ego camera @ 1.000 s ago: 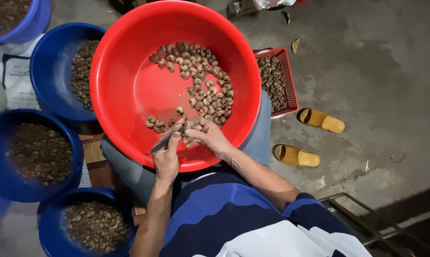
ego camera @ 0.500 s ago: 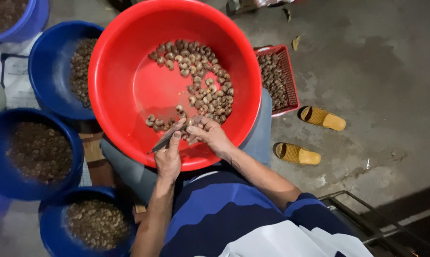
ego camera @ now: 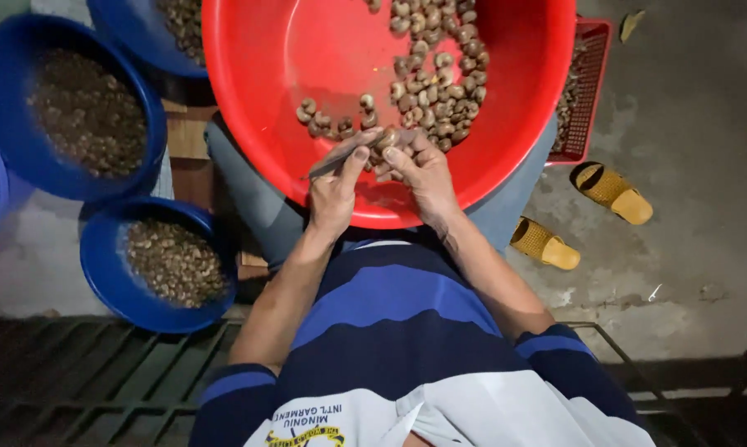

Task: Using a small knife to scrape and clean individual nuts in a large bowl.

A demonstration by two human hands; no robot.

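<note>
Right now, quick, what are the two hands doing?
Left hand: closed on a thin metal tool.
Right hand: closed, pinching a small nut over the red basin.

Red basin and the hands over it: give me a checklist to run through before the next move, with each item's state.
1. Left hand grips the thin tool: ok.
2. Right hand holds a nut at the tool's end: ok, though mostly hidden by fingers.
3. Tool tip seated in the nut: cannot tell.
4. Both hands over the red basin, so pieces fall inside: ok.
5. More nuts lie within reach in the basin: ok.
6. Blue bowl beside the left arm is upright: ok.
</note>
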